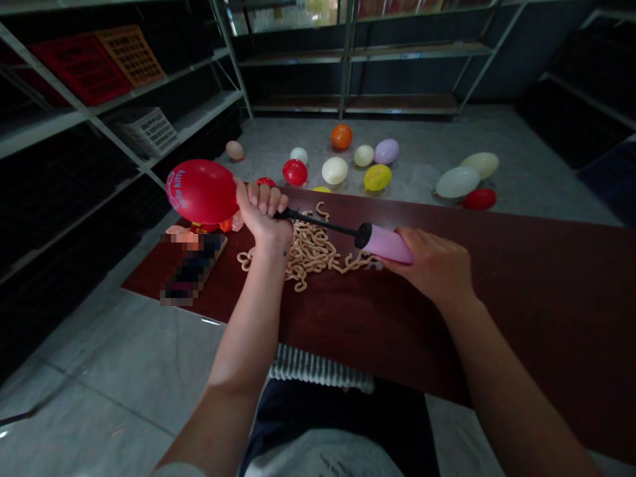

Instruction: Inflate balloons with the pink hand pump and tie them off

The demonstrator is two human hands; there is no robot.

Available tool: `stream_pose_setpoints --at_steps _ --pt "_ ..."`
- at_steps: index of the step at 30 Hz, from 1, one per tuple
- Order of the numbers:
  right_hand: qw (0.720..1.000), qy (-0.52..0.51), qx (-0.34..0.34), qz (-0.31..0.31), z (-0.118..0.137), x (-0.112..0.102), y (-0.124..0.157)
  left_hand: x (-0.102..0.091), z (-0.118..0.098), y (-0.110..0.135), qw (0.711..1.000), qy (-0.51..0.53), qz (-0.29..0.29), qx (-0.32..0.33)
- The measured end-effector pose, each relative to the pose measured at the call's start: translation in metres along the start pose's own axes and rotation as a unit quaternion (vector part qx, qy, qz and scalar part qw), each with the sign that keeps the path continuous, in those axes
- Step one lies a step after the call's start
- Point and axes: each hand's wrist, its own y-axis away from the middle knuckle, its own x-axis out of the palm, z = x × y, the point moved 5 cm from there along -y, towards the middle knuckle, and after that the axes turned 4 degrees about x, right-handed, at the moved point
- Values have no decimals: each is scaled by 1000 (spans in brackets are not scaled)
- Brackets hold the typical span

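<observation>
Grip of the left hand [263, 211] wraps the pump [365, 235] end by the balloon [203, 192], above the bench [527, 285]; right hand [434, 262] holds the pink barrel [390, 244]: best pinch the balloon snugly, stroke straight along the rod [325, 224]

Light grey shirt [298, 456] — dark print [334, 466]; grey sleeve [179, 470], dark trousers [342, 407], small dark spot [285, 253] on left wrist [273, 244]

Red balloon's [206, 192] neck hidden inside left hand [265, 213]. Pink pump's [387, 244] rear end covered by right hand [440, 265]. Flat item [196, 268] by desk's [536, 291] left edge pixelated, can't ID. One yellow balloon [322, 189] mostly hidden behind far edge. Desk's right end cut off. Shelf labels [411, 56] too small to read.
</observation>
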Motion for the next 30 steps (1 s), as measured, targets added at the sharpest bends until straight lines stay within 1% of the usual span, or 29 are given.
stream_pose_setpoints --at_steps 3,6,11,14,18,22,27,30 --pt "999 -27 0 19 6 -1 0 10 7 10 1000 20 19 -10" --pt "999 -44 0 29 15 -4 0 15 24 22 999 31 33 -31" --pt "997 -60 3 49 28 -5 1 17 55 45 997 14 49 -64" --pt "997 -71 9 34 30 -4 2 15 64 50 997 1 45 -65" --pt "995 -98 8 24 29 0 1 12 65 46 997 -7 30 -64" --pt "994 -110 15 16 31 2 -2 10 59 38 997 -10 19 -72" --pt "994 -105 6 -11 34 4 -4 3 50 25 998 -38 -17 -53" --pt "996 -91 6 -8 30 6 -5 -4 43 13 998 -37 -30 -38"
